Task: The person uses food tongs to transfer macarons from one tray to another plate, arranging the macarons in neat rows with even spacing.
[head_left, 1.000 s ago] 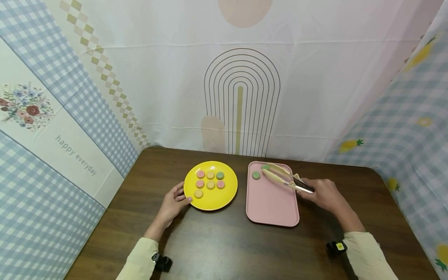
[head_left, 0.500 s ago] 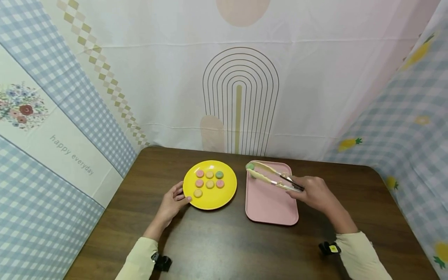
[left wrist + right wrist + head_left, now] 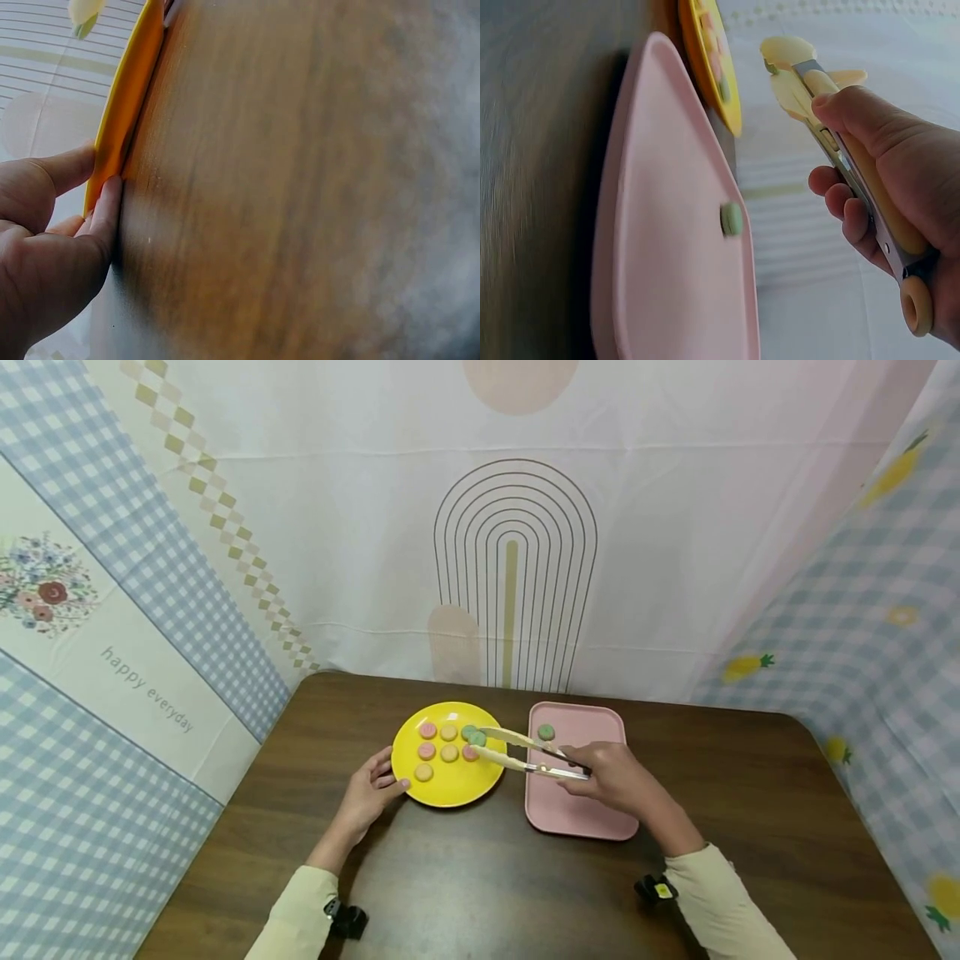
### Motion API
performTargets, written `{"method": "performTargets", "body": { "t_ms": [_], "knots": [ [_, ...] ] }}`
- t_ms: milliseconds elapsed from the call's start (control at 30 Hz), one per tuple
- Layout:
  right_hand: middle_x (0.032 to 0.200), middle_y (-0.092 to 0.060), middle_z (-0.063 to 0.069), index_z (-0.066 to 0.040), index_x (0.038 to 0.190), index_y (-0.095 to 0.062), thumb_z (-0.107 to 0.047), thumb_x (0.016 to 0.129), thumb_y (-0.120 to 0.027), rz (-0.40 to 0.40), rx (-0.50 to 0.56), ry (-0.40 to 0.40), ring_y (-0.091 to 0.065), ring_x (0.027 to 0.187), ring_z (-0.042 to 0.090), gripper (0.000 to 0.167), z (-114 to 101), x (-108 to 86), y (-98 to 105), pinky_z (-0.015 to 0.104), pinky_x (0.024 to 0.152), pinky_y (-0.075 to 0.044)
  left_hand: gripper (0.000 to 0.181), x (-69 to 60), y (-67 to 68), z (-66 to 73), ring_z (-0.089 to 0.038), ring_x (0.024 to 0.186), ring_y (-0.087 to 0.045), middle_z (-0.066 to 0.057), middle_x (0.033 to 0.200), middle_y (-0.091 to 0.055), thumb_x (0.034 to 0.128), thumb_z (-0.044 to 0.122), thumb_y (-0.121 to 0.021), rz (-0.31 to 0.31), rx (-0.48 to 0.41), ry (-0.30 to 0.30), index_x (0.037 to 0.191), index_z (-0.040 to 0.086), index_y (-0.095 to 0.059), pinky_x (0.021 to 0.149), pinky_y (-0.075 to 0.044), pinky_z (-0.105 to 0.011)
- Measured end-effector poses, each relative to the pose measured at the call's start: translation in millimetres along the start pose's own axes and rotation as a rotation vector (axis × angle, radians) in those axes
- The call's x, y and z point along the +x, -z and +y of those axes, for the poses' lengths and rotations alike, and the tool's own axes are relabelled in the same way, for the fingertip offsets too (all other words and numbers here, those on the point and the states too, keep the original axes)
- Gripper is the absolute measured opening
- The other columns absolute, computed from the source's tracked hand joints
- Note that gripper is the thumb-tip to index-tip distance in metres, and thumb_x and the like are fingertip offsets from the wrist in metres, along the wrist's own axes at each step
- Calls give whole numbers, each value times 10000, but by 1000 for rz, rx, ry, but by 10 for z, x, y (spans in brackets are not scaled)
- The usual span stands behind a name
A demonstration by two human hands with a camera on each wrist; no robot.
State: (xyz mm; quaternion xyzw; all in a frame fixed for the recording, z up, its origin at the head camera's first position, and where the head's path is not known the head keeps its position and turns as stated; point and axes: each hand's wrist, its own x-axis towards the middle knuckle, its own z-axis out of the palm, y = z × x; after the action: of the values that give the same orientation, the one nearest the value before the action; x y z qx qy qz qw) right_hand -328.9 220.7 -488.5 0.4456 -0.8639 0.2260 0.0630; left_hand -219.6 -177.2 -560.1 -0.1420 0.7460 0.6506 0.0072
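Observation:
My left hand (image 3: 366,797) pinches the left rim of a yellow plate (image 3: 450,790), thumb on top and fingers below, as the left wrist view shows. Several pink, cream and green macarons (image 3: 448,752) lie on that plate. With my right hand (image 3: 618,778) I grip cream-tipped metal tongs (image 3: 505,762). Between their tips is a green macaron (image 3: 477,739), held over the plate's right side; the right wrist view shows it above plate level. Another green macaron (image 3: 546,732) lies on the pink tray (image 3: 577,821), under and beyond the tongs.
Plate and tray stand side by side on a dark wooden table (image 3: 450,877), with a narrow gap between them. A patterned cloth (image 3: 360,552) hangs behind the table, and checked cloths hang at both sides.
The tongs took hold of a green macaron at the tray's far left corner and lifted it. My right hand has carried it left over the plate. My left hand stays at the rim.

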Motion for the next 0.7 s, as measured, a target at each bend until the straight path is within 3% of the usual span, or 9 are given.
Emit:
{"method": "performTargets", "body": {
  "t_ms": [267,467,700],
  "knots": [
    [873,-768,25,-41,1167,-774,-218,848,-833,-61,49,30,-607,683,62,369,-150,146,-214,253,600,-529,755,18,-6,-2,-394,1322,-538,-264,1532,-447,957,63,-718,2,-1,-6,1588,16,-305,897,-543,-204],
    [752,-676,-96,-80,1126,-782,-209,827,-839,-106,42,52,-503,641,7,331,-226,205,-299,213,579,-477,744,18,-11,-24,-377,1302,-557,-248,1519,-468,953,55,-720,12,10,2,1582,27,-324,913,-555,-238],
    [719,-657,-94,-73,1084,-770,-224,817,-840,-125,16,83,-476,616,5,314,-254,241,-344,188,558,-462,750,11,-19,-11,-382,1297,-555,-257,1526,-456,956,65,-719,13,10,5,1585,19,-314,905,-555,-231]
  ]
}}
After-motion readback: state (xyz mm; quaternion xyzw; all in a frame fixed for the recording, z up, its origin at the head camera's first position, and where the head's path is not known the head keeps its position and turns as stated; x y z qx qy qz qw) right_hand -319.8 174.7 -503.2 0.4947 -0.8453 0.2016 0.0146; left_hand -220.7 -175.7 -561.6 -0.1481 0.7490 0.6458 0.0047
